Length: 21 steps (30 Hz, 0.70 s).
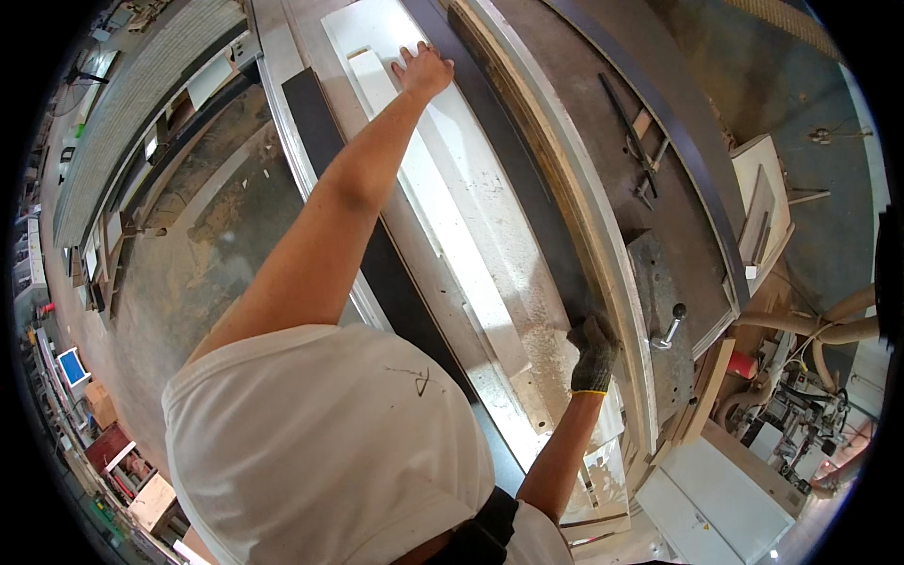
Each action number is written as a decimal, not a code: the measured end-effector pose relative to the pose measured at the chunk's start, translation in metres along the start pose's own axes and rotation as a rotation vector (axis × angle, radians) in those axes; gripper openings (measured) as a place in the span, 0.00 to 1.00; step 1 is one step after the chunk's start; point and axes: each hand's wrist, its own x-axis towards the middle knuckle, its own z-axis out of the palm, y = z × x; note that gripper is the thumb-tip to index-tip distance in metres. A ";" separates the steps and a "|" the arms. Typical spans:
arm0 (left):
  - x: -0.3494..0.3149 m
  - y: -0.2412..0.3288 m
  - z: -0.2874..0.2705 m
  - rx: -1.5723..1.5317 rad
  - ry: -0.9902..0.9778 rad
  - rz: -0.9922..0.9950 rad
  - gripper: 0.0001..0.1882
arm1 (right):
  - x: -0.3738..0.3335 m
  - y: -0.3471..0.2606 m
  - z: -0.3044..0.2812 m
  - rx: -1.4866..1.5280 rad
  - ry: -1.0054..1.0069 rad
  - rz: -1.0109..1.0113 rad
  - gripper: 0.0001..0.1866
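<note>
My bare left hand [424, 71] reaches far forward, its fingers spread over the upper face of a long white board [471, 151]. A narrower white strip [414, 179] lies lengthwise along that board's left side. Close to my body, my right hand [593, 358] wears a dark knit glove with a yellow cuff. It rests at the near end of a long dark panel [513, 188], beside the wooden fence; its thumb stands apart from the fingers, and the fingertips are partly hidden. Pale dust coats the near part of the white board.
A long wooden fence [546, 155] with a metal edge runs along the right. Past it are a black clamp [633, 137] and a ball-ended lever [670, 325]. A dark strip [353, 217] lies left of the boards. Hoses [800, 323] and a white cabinet [716, 494] stand right.
</note>
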 end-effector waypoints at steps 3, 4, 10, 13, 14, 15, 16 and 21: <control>0.003 0.004 -0.002 -0.006 0.001 0.013 0.32 | 0.003 0.001 0.003 0.004 0.025 0.021 0.19; 0.005 0.002 -0.003 -0.008 0.003 0.005 0.32 | 0.003 -0.001 0.006 0.007 0.014 0.019 0.19; 0.018 -0.004 -0.003 -0.018 0.033 0.003 0.33 | 0.005 -0.007 0.020 0.015 -0.018 0.002 0.18; 0.023 -0.006 -0.003 -0.023 0.048 -0.001 0.33 | 0.008 -0.007 0.023 0.027 -0.037 0.007 0.18; 0.025 -0.007 -0.003 -0.024 0.066 0.000 0.33 | 0.009 -0.007 0.025 0.025 -0.038 0.019 0.18; 0.027 -0.006 -0.003 -0.021 0.062 0.001 0.33 | 0.010 -0.009 0.027 0.027 -0.036 0.023 0.18; 0.029 -0.005 -0.004 -0.017 0.044 -0.004 0.32 | 0.011 -0.010 0.029 0.016 -0.038 0.025 0.18; 0.038 -0.014 -0.006 -0.006 0.018 -0.026 0.33 | 0.015 -0.007 0.034 0.012 -0.044 0.016 0.18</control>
